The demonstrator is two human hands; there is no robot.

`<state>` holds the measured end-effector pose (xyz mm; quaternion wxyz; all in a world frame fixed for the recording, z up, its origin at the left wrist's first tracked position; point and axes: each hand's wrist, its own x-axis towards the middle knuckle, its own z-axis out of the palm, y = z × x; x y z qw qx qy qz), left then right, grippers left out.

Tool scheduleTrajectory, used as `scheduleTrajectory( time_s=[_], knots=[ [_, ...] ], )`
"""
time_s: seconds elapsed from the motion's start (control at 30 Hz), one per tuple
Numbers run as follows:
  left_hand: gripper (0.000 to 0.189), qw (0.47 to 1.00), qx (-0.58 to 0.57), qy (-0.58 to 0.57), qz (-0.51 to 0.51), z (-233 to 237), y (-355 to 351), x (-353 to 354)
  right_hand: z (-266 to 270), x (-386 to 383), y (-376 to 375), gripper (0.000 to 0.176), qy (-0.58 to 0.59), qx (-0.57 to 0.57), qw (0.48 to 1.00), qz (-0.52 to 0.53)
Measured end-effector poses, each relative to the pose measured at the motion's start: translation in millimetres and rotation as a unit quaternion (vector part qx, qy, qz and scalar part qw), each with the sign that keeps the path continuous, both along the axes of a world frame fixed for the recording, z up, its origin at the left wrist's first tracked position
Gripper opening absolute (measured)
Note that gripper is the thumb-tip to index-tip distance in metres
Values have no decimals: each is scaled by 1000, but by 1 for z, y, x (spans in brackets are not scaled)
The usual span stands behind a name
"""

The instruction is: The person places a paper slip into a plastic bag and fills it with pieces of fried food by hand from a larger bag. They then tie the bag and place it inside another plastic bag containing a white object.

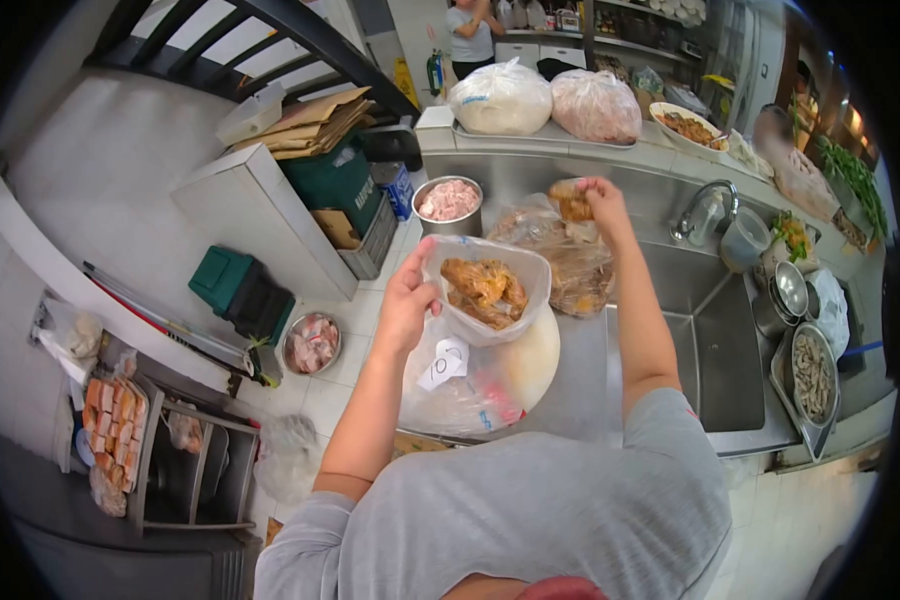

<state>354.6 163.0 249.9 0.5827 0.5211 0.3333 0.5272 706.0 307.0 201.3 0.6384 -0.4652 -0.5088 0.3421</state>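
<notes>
My left hand [407, 300] grips the rim of a white plastic container [523, 268] at its left side. Brown marinated meat pieces [483, 290] lie inside it. To the right, my right hand [605, 205] holds a brown piece of meat [571, 200] above clear plastic bags [580, 270] of similar brown meat. Beneath the container is a round white board [540, 360], with a clear plastic bag [450, 400] and a white paper label [444, 362] bearing handwritten marks on it.
Behind my left hand stands a metal pot of pink meat [449, 201]. A sink [705, 350] with a faucet [710, 205] is on the right. Large filled bags [502, 97] rest on the back ledge. Another person [473, 40] stands beyond it.
</notes>
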Motion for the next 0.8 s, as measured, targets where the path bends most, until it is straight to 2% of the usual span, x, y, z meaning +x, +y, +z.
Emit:
scheduleTrajectory(
  time_s=[0.07, 0.17, 0.27, 0.33, 0.4, 0.47, 0.57, 0.67, 0.73, 0.8],
  knots=[
    [68, 1000, 2, -2, -9, 2, 5, 3, 42, -14, -32, 20, 13, 104, 994, 42],
    [69, 1000, -1, 0, -15, 4, 13, 6, 90, -43, -77, 21, 45, 163, 973, 157],
    [69, 1000, -3, -5, -18, 7, 20, 4, 103, -74, -96, 26, -66, 101, 949, 292],
    [69, 1000, 0, -13, -18, 6, 23, 1, 82, -110, -90, 25, -159, 54, 921, 352],
    [67, 1000, 8, -22, -10, 3, 25, 4, 32, -153, -84, 19, -323, 192, 889, 260],
    [66, 999, -1, -33, 3, -5, 25, 0, -32, -180, -75, 29, -452, 233, 816, 276],
    [66, 999, -13, -51, 13, -11, 31, -11, -35, -186, -93, 43, -497, 192, 808, 252],
    [67, 998, -9, -65, -6, -8, 29, -22, 72, -167, -127, 53, -661, 19, 683, 310],
    [67, 997, -15, -74, -16, -6, 28, -24, 80, -146, -117, 57, -691, -58, 697, 181],
    [66, 998, -13, -64, -7, -7, 24, -22, 95, -117, -106, 55, -582, -29, 774, 246]
  ],
)
